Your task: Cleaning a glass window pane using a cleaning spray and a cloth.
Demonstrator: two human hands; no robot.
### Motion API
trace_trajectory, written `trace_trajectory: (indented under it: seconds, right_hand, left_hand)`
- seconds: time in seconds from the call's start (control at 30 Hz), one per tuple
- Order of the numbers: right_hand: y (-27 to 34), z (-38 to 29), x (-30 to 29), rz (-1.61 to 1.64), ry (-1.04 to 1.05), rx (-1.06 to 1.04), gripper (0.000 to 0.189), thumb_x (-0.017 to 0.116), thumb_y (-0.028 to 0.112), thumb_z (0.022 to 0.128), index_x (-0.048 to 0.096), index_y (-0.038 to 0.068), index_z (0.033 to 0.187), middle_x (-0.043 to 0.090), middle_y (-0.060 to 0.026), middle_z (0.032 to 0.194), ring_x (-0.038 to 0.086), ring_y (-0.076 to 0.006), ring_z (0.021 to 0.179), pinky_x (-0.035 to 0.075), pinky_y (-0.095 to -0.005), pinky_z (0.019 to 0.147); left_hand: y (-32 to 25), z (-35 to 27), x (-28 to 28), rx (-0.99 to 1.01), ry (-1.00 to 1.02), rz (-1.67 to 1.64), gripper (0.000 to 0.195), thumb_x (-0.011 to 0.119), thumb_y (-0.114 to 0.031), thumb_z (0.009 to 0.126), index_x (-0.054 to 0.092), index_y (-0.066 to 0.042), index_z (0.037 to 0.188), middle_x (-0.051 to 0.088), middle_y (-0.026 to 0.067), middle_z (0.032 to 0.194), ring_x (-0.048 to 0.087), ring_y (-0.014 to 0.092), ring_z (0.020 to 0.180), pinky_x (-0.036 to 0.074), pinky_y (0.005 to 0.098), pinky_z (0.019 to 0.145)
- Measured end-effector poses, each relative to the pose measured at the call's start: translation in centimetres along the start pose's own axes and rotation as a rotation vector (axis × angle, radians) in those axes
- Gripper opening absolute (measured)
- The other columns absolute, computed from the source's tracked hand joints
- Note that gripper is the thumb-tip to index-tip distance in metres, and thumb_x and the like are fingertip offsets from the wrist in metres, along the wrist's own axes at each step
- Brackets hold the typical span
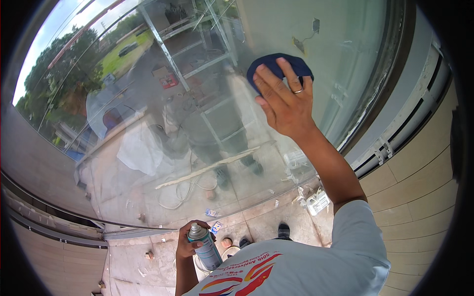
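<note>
A large glass pane (pixel 207 122) fills the view before me, with hazy patches and reflections on it. Against its upper right part, my right hand (pixel 287 96) presses a dark blue cloth (pixel 274 61), fingers spread over it; a ring is on one finger. Low in the view, my left hand (pixel 190 240) is wrapped around an aerosol can (pixel 207 249), which is tilted, its nozzle end up. The can is apart from the glass, close to the front of my printed white shirt.
A dark frame (pixel 392 74) edges the glass at right, beside a tiled wall (pixel 407 192). On the dusty floor lie a white plastic jug (pixel 317 202), a blue packet (pixel 216 227) and rubble. Round containers (pixel 230 252) stand near my feet. A metal ladder shows in the glass.
</note>
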State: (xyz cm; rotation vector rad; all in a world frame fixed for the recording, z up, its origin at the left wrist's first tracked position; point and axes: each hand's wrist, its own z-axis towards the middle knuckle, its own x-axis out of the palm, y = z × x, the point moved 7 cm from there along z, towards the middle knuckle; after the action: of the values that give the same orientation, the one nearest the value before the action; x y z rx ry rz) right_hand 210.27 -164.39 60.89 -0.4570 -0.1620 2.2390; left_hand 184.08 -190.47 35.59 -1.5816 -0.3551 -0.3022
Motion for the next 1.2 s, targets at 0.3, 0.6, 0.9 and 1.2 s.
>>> trace_trajectory:
  seconds: [0.3,0.6,0.9,1.2]
  right_hand:
    - [-0.6,0.5,-0.5,0.041,-0.121,0.208,0.04,0.069,0.026,0.092,0.069,0.015,0.13,0.055,0.0038,0.149,0.046,-0.028,0.141,0.038,-0.0451,0.086]
    - [4.9,-1.5,0.6,0.161,-0.02,0.012,0.034,0.07,0.024,0.091,0.072,0.015,0.123,0.057,0.0047,0.147,0.05,-0.0241,0.136,0.036,-0.0426,0.083]
    - [3.3,-1.2,0.4,0.059,-0.051,-0.058,0.037,0.073,0.026,0.086,0.072,0.017,0.122,0.062,0.0012,0.132,0.053,-0.0193,0.131,0.035,-0.0435,0.085]
    - [-1.5,-0.4,-1.2,-0.014,-0.111,0.061,0.037,0.074,0.024,0.087,0.071,0.017,0.124,0.059,-0.0027,0.121,0.052,-0.0234,0.103,0.035,-0.0413,0.083]
  left_hand:
    - [0.5,2.1,2.1,-0.004,0.091,-0.038,0.061,0.086,-0.02,0.067,0.06,0.007,0.115,0.067,0.0175,0.104,0.074,0.034,0.085,0.062,0.0446,0.075]
    - [1.2,3.4,2.3,0.001,0.136,-0.062,0.061,0.082,-0.019,0.068,0.055,0.008,0.115,0.061,0.02,0.109,0.073,0.04,0.084,0.063,0.0494,0.071]
    - [2.9,2.5,2.2,0.054,0.032,-0.253,0.069,0.07,-0.019,0.083,0.034,-0.021,0.141,0.058,0.0267,0.12,0.071,0.038,0.092,0.063,0.0496,0.076]
    - [5.3,0.4,-0.8,0.064,-0.201,-0.323,0.07,0.073,-0.03,0.086,0.034,-0.021,0.144,0.059,0.0249,0.122,0.069,0.038,0.096,0.063,0.0507,0.079]
